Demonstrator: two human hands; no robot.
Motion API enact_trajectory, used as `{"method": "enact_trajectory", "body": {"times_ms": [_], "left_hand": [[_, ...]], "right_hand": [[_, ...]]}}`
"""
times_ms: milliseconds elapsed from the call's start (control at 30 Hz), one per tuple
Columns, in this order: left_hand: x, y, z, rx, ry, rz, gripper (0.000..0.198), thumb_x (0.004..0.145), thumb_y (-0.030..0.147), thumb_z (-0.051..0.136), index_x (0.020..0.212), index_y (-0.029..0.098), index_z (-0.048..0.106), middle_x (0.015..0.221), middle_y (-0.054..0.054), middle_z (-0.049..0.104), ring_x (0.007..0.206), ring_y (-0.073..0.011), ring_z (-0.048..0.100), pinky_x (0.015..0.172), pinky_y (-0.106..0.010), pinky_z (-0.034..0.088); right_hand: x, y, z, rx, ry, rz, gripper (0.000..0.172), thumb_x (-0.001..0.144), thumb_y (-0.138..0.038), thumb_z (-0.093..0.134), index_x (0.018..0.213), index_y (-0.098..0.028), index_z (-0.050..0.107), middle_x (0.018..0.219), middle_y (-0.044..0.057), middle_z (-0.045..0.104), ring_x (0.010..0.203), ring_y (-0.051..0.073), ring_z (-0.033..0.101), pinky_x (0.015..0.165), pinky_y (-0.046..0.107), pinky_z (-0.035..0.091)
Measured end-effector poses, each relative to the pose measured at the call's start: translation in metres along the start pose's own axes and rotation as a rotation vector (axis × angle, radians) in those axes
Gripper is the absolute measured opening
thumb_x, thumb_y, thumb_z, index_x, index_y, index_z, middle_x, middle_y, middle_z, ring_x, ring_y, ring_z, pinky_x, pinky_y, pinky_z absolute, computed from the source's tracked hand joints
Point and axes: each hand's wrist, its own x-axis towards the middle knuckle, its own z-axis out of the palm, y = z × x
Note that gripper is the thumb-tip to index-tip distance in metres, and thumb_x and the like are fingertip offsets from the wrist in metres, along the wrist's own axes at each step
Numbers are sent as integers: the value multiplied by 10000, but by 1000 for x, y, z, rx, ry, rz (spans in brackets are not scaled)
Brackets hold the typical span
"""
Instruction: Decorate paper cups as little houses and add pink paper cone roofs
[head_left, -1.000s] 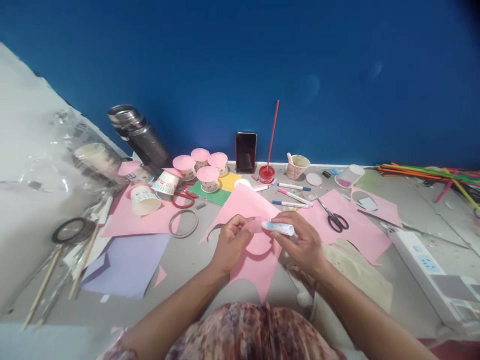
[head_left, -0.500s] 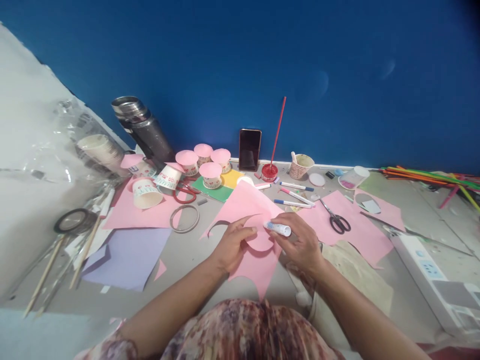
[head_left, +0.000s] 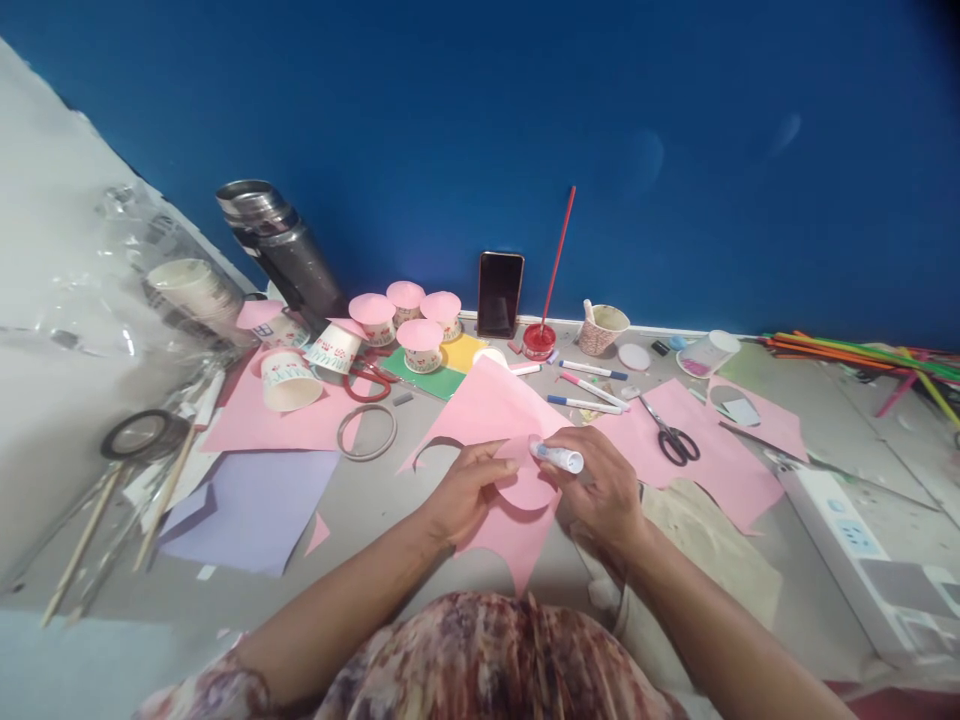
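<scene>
My left hand (head_left: 463,492) pinches the left edge of a small pink paper circle (head_left: 525,482) held over a larger pink sheet (head_left: 495,410) on the grey table. My right hand (head_left: 600,488) grips a white glue stick (head_left: 556,456) and presses its tip against the circle's upper right edge. Both hands are closed and nearly touch over the circle.
Paper cups with pink tops (head_left: 420,343), a steel flask (head_left: 281,252), a phone (head_left: 500,293), a red paint pot (head_left: 538,340), markers (head_left: 589,385), black scissors (head_left: 671,438) on pink paper, red scissors (head_left: 367,383), a tape ring (head_left: 366,431), lilac paper (head_left: 251,508), coloured sticks (head_left: 862,350) at right.
The view has shifted slightly. My left hand has turned the circle a little and the glue stick has slid along its edge. Nothing else on the table has moved.
</scene>
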Motion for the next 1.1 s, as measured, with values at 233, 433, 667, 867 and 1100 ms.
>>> {"method": "enact_trajectory", "body": {"times_ms": [233, 433, 667, 867, 1100], "left_hand": [[-1, -4, 0, -5, 27, 16, 286, 669, 286, 868, 911, 138, 837, 951, -118, 821, 957, -296, 745, 931, -387, 523], [-1, -6, 1, -3, 59, 5, 302, 644, 283, 879, 901, 135, 825, 883, -103, 804, 859, -257, 723, 881, -371, 524], [1, -2, -2, 25, 33, -16, 330, 682, 299, 862, 963, 128, 831, 891, -108, 803, 883, -258, 725, 853, -345, 518], [2, -1, -7, 118, -24, -33, 393, 732, 334, 850, 1068, 133, 827, 934, -114, 808, 853, -249, 728, 845, -343, 517], [4, -6, -10, 321, 10, 52, 296, 725, 281, 849, 990, 148, 841, 862, -59, 778, 797, -214, 674, 786, -328, 497]], "right_hand": [[1, -3, 1, -24, 21, 71, 101, 995, -267, 680, 1079, -261, 735, 957, 67, 789, 897, 245, 741, 805, 390, 611], [0, -4, 2, -67, 40, 140, 104, 1008, -320, 660, 1042, -256, 735, 953, 75, 785, 893, 252, 743, 791, 390, 609], [-1, -1, 1, -41, 15, 120, 85, 987, -301, 690, 1040, -252, 735, 953, 73, 784, 883, 250, 736, 802, 389, 602], [-3, 0, 2, -6, 1, 106, 104, 980, -265, 683, 1066, -257, 740, 953, 68, 783, 895, 250, 727, 813, 399, 598], [-4, -3, 4, -23, -2, 143, 101, 986, -283, 669, 1057, -269, 738, 963, 68, 782, 903, 255, 731, 819, 409, 602]]}}
